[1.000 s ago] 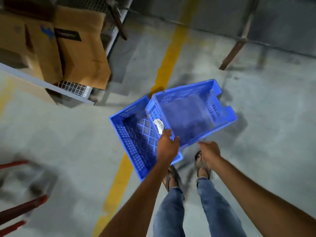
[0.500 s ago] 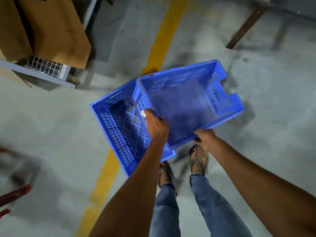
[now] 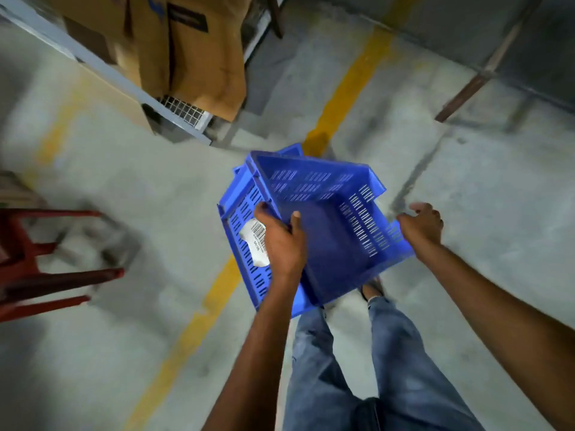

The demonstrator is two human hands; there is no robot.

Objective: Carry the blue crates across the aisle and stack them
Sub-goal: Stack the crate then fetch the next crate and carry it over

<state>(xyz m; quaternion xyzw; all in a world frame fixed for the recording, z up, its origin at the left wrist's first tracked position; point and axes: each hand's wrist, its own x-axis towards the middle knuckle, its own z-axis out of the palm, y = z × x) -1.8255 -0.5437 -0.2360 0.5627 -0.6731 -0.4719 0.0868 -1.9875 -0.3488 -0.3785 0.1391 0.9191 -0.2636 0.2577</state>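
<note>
A blue slotted crate [image 3: 323, 241] hangs tilted in front of me above the floor. It has a white barcode label [image 3: 256, 241] on its left wall. My left hand [image 3: 281, 244] is closed over that left wall, beside the label. Only a blue corner of a second crate [image 3: 292, 149] shows behind the far edge of the first; the rest is hidden under it. My right hand [image 3: 421, 228] hovers at the crate's right rim with its fingers spread and nothing in it.
Cardboard boxes [image 3: 193, 57] stand on a metal rack with wire mesh [image 3: 183, 108] at the upper left. A yellow floor line [image 3: 348, 88] runs under the crates. Red legs of a stool [image 3: 46, 275] stick in from the left. A brown post [image 3: 466, 88] leans at the upper right.
The held crate has swung left over the other crate, which now almost disappears beneath it. My right hand has let go of the near edge and opened. The view has shifted left.
</note>
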